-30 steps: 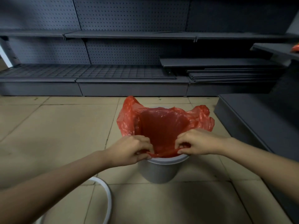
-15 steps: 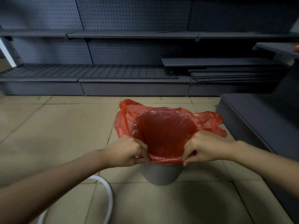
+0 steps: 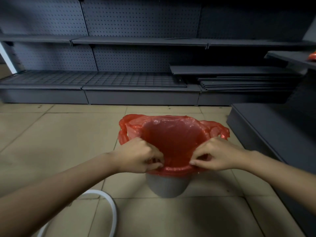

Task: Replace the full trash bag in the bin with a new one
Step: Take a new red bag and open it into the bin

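Both grips are pinched on the red bag point(image 3: 172, 139) at the near rim of the grey bin point(image 3: 166, 185): left hand point(image 3: 139, 157) and right hand point(image 3: 218, 155) either side. Loose plastic lies beyond them, over the far rim, equally near either hand.

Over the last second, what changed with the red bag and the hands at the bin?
Both hands, left hand and right hand, spread apart, folding the red bag edge over the near rim. The grey bin stayed put; both still pinch the bag.
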A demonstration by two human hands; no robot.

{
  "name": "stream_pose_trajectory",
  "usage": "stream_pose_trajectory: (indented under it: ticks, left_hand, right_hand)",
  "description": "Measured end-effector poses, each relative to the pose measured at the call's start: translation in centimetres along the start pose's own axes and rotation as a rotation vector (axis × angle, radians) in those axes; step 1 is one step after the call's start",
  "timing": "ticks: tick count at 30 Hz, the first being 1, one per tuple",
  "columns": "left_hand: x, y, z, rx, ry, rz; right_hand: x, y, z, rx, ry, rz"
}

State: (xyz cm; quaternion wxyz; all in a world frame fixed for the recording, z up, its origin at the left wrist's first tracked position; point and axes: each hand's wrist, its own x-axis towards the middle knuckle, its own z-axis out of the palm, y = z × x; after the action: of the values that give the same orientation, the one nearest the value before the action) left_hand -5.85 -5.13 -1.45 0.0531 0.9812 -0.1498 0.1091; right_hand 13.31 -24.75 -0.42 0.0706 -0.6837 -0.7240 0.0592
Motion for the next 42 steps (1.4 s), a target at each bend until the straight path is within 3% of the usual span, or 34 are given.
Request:
stream_pose_trajectory:
  ticks: [5, 9, 15, 30, 33, 38, 42]
  left_hand:
    - [3.1, -1.4, -1.7, 0.219, 0.124, 0.030]
    - [4.6, -4.2, -0.2, 0.384, 0.102, -0.121]
    - [3.8, -8.0, 3.5, 0.411, -0.010, -0.379]
    - [5.2, -10.7, 6.8, -0.096, -0.043, -0.733]
    - [5.3, -10.9, 6.9, -0.111, -0.027, -0.821]
    - [5.6, -10.8, 7.3, 0.021, -0.041, -0.810]
    - [5.4, -10.6, 7.1, -0.041, 0.061, -0.840]
  right_hand:
    - [2.4, 0.9, -1.5, -0.174, 0.276, -0.045]
    - [4.8, 3.6, -1.0, -0.371, 0.222, 0.026]
    - [6.6, 6.9, 1.8, -0.386, 0.134, 0.181]
    - [9.5, 9.5, 5.3, -0.080, 0.147, 0.368]
    - [9.5, 10.0, 5.4, -0.009, 0.184, 0.451]
    - [9.8, 10.3, 5.4, -0.027, 0.184, 0.513]
    - [9.8, 10.1, 5.3, 0.025, 0.149, 0.550]
